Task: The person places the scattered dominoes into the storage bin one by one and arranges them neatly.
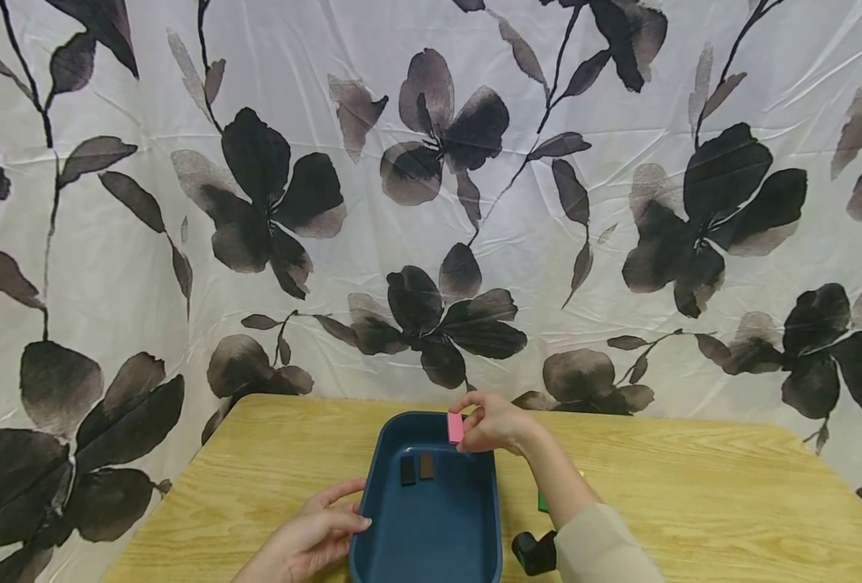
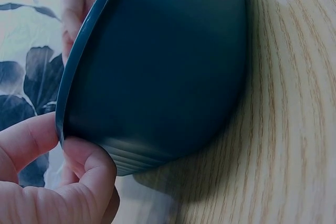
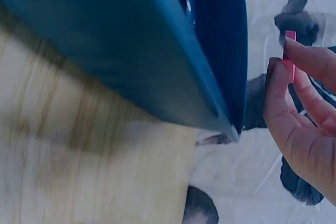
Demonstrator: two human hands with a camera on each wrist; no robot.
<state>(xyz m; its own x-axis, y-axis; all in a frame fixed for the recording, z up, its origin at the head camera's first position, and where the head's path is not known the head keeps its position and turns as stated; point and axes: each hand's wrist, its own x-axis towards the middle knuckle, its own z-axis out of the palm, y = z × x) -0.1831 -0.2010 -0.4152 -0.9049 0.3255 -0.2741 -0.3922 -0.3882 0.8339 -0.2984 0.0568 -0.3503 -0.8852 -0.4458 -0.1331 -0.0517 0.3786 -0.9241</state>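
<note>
Your left hand (image 1: 313, 530) comes in from the near left with its palm side to the tray. Its fingers and thumb pinch the left rim of the blue tray (image 1: 425, 534), just right of them. The tray's long way runs away from you, and the tabletop (image 1: 256, 461) is under it.

Farther right and a bit past those fingers, a black block (image 1: 407, 470) and a brown block (image 1: 426, 466) lie in the tray. They sit side by side, and their long sides point away from you.

Next comes the pink block (image 1: 455, 428), held up in your right fingers, over the tray's far right corner. In the head view its long way goes up and down, and its flat face looks at you. It is small, bright pink and shaped like a little box; the right wrist view shows its thin edge.

Your right hand (image 1: 495, 423) reaches in from the near right, with its fingers bent and their tips clamped on the pink block.

Nearer you and right of those fingers are a black thing (image 1: 533, 553) and a green thing (image 1: 544, 501), both partly hidden by your arm and pale sleeve (image 1: 606, 546).
</note>
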